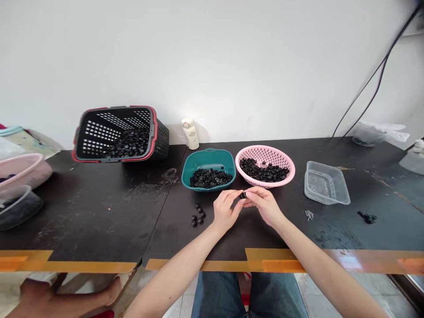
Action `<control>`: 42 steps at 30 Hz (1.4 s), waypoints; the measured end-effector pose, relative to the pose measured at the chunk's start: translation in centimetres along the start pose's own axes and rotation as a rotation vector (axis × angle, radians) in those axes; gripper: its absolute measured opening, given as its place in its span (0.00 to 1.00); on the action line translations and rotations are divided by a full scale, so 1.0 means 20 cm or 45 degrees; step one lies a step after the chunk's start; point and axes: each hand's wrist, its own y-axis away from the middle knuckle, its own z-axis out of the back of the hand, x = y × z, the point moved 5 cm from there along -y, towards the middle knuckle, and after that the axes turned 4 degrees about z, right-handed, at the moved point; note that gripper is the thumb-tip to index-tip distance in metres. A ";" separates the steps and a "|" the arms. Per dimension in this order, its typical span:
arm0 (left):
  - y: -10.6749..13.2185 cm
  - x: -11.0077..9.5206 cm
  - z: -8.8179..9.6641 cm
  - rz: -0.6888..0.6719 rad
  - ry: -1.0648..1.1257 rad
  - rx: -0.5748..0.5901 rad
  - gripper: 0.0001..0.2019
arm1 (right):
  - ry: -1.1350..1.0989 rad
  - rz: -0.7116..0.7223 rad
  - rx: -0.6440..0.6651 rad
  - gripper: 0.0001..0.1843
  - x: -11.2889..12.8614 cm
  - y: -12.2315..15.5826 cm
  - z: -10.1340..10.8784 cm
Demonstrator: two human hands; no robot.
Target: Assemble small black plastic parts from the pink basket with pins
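Note:
My left hand (226, 207) and my right hand (263, 204) meet over the table, both closed on one small round black part (243, 195) between their fingertips. Its exact kind is too small to make out. Just behind my hands stand a teal basin (186, 170) with many small black pieces and a pink perforated basket (290, 170) holding more black pieces. To the left of my left hand, several black round caps (200, 220) lie on the table. Right of my right forearm is a little pile of thin metal pins (309, 215).
A dark crate with a red rim (154, 137) tilts at the back left, black parts inside. Beside it stands a white bottle (191, 134). A clear tray (344, 194) and black pieces (367, 217) are at right. Pink (39, 165) and clear tubs (31, 207) stand at left.

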 end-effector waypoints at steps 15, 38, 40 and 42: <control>0.00 0.01 0.00 -0.014 -0.058 0.048 0.13 | 0.135 0.063 0.005 0.10 0.01 -0.01 0.01; 0.00 0.04 -0.02 -0.084 -0.185 0.049 0.11 | 0.089 0.075 -0.047 0.14 -0.01 -0.04 0.01; 0.00 0.04 -0.02 -0.060 -0.198 0.039 0.11 | 0.094 0.050 -0.036 0.14 -0.02 -0.04 0.02; 0.00 0.04 -0.02 -0.063 -0.211 0.035 0.10 | 0.057 -0.019 0.014 0.15 -0.03 -0.04 0.02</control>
